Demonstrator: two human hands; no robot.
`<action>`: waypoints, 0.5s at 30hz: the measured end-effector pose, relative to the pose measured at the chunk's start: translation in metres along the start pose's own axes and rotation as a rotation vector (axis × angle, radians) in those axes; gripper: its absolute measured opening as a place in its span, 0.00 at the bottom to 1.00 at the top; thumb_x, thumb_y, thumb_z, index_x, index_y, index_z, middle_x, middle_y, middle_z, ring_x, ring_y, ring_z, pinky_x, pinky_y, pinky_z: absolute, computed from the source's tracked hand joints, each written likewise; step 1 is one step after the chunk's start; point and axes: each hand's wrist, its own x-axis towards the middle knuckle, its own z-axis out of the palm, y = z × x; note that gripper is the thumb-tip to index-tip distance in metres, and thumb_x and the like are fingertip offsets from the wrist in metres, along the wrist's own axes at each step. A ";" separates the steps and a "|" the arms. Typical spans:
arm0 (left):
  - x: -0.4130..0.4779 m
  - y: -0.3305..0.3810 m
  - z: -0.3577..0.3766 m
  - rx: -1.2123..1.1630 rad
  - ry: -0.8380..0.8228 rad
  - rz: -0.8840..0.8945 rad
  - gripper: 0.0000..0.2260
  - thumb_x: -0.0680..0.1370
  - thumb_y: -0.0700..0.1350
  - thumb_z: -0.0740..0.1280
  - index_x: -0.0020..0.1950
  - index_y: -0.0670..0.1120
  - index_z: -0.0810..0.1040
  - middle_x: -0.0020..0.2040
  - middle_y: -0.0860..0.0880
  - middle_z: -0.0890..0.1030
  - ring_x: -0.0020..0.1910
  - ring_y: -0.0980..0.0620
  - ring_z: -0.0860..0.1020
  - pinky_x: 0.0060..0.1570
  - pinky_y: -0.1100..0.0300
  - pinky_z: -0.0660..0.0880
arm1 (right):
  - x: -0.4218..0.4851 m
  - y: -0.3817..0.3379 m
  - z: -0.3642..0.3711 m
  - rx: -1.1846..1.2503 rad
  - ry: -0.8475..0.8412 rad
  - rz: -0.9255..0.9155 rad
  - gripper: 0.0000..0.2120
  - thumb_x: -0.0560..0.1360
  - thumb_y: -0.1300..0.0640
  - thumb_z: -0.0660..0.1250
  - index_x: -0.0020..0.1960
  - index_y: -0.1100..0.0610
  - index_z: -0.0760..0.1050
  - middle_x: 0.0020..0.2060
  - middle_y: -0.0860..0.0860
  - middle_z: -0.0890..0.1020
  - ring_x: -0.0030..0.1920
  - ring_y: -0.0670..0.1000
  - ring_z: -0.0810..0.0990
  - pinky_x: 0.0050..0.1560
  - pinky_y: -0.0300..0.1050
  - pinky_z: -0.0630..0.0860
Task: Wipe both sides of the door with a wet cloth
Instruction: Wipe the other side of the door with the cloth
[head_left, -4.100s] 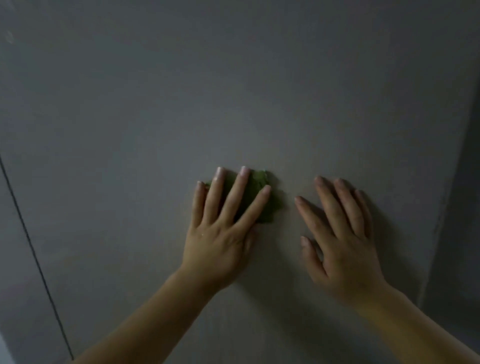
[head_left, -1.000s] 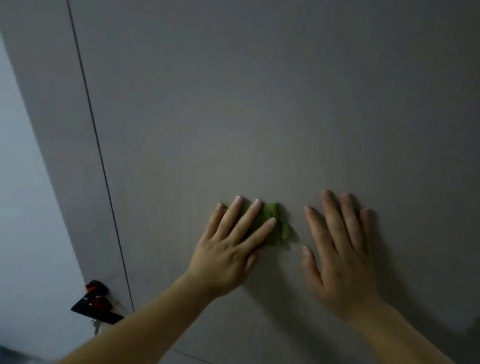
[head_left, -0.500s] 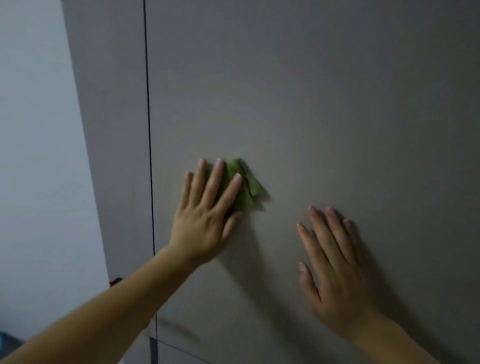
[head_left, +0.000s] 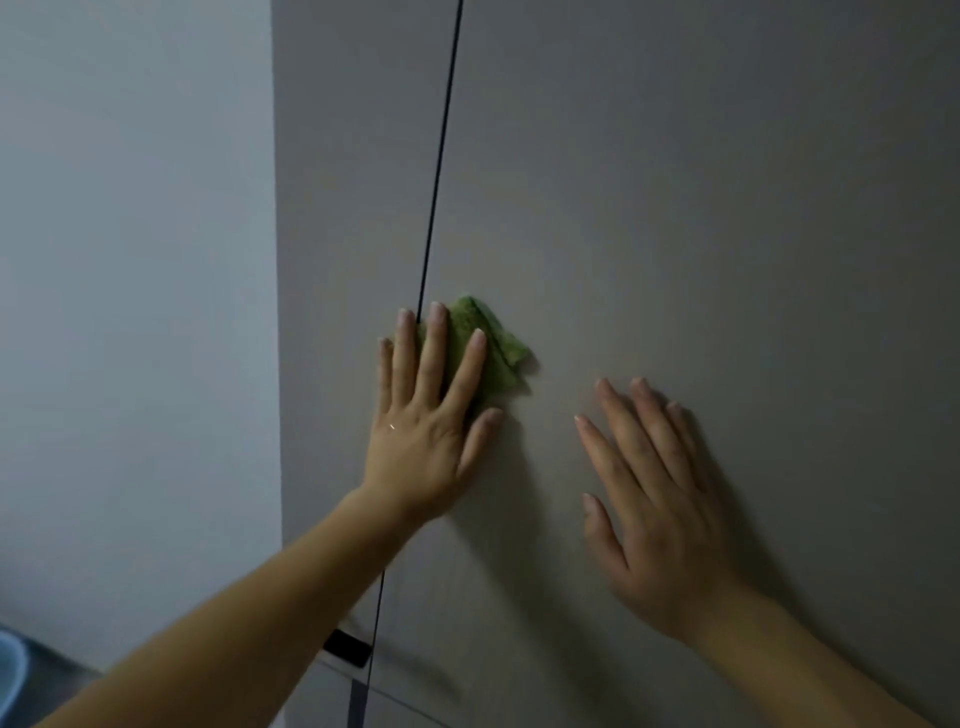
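Head view: left hand (head_left: 426, 431) flat, pressing green cloth (head_left: 496, 343) on door (head_left: 675, 208); right hand (head_left: 660, 519) flat beside it.

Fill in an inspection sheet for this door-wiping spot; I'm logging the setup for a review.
Surface: grey door, upright, crossed by a thin dark vertical line; light is dim, so wetness cannot be told.
Job's things: green cloth, crumpled, against the door just right of the line.
Clutter: nothing seen.
Hands: left hand presses the cloth with straight, spread fingers; right hand lies flat on the bare door, apart from the cloth.
Cables: nothing seen.
Surroundings: pale wall at left; small black fitting low on the door, partly hidden by the left forearm; pale blue rim at the lower left edge.
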 end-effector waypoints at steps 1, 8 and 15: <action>-0.010 0.006 0.003 -0.020 -0.023 -0.001 0.31 0.85 0.61 0.49 0.84 0.52 0.43 0.84 0.45 0.38 0.82 0.35 0.41 0.80 0.37 0.43 | 0.004 -0.004 0.002 -0.010 0.000 -0.006 0.29 0.78 0.54 0.59 0.78 0.62 0.66 0.80 0.61 0.62 0.81 0.63 0.57 0.79 0.65 0.54; -0.019 -0.012 0.000 -0.082 -0.014 -0.117 0.31 0.85 0.60 0.51 0.83 0.54 0.42 0.83 0.44 0.42 0.82 0.36 0.43 0.80 0.39 0.44 | 0.009 -0.010 0.012 -0.159 -0.067 0.002 0.29 0.77 0.51 0.60 0.76 0.62 0.69 0.80 0.59 0.62 0.81 0.62 0.56 0.80 0.64 0.51; -0.037 -0.032 0.005 -0.200 -0.018 -0.398 0.32 0.84 0.59 0.50 0.84 0.51 0.41 0.83 0.41 0.38 0.82 0.35 0.39 0.80 0.37 0.43 | 0.011 -0.025 0.017 -0.183 -0.061 0.064 0.30 0.77 0.50 0.59 0.76 0.62 0.68 0.80 0.61 0.61 0.80 0.65 0.56 0.80 0.65 0.48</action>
